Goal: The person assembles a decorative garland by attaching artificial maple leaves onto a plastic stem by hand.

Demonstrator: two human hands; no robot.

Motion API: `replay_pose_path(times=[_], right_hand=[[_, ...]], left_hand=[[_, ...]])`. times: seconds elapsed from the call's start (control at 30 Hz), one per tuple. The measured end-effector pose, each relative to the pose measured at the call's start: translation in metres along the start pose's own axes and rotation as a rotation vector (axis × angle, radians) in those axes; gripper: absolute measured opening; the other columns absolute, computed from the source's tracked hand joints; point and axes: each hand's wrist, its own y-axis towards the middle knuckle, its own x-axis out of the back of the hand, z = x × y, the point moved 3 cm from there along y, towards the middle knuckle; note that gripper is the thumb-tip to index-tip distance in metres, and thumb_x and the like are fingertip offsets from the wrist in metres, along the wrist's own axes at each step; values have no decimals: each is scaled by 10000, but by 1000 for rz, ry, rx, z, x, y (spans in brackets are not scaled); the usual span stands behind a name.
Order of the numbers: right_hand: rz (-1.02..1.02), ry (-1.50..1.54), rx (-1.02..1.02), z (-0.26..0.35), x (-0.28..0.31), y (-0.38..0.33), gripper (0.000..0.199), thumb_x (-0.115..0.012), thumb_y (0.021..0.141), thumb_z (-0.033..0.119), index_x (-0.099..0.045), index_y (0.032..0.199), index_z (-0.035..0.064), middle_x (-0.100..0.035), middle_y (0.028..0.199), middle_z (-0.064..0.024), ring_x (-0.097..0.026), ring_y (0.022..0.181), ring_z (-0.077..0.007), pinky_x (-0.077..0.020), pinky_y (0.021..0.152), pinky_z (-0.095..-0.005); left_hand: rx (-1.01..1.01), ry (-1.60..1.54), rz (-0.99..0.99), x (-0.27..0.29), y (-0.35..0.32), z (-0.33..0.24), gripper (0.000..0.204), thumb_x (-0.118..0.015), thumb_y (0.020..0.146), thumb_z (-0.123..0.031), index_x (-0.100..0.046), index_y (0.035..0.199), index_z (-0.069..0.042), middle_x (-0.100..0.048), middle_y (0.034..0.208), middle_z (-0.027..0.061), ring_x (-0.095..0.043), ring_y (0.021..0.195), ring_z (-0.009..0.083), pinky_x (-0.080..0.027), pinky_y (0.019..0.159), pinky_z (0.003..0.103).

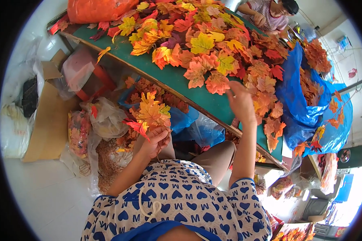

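Note:
My left hand (155, 141) is closed around the stem end of a small bunch of artificial maple leaves (151, 112) in orange, yellow and red, held above my lap. Over the green table top (205, 98) my right hand (241, 102) reaches out, its fingers apart and slightly bent. Its fingertips are beside an orange-red maple leaf (217, 82) at the near edge of a large heap of leaves (203, 43). I see nothing held in that hand, and whether it touches the leaf is hard to make out.
Blue plastic bags (293, 96) with more leaves stand at the table's right end. An orange bag (98, 10) lies at the far left corner. Across the table sits another person (265, 16). A cardboard box (48, 120) and clear bags (104, 120) are on the floor at left.

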Motion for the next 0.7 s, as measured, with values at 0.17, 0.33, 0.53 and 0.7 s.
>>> replay_pose_path(times=[0.17,0.33,0.53,0.7], right_hand=[[-205,73,-51,4,16,42,138,-624,824,32,-655,952,-5,-665,909,-156,-658,799,-262,-515,671,-322],[-191,166,154,43,-12,107,130,-603,832,32,-666,943,5,-674,892,-138,-658,792,-250,-514,679,-313],[-200,-30,-90,-42,-43,154,165,-552,802,42,-670,906,-8,-664,862,-176,-645,806,-313,-512,719,-377],[-46,-33,-14,-30,-56,145,169,-564,789,79,-673,889,-2,-650,857,-198,-627,820,-339,-505,742,-386]], left_hand=[[49,1,-37,-2,5,4,112,-571,906,-155,-595,949,-55,-542,774,2,-509,635,91,-389,507,176],[10,-45,-19,6,5,5,123,-573,904,-163,-593,962,-57,-527,772,6,-503,628,95,-362,491,179],[-69,-13,-39,10,3,-20,128,-567,909,-166,-579,962,-50,-528,767,15,-490,588,86,-356,472,175],[-70,-22,-33,19,10,-15,126,-572,907,-177,-573,945,-57,-529,755,12,-491,584,81,-359,472,172]])
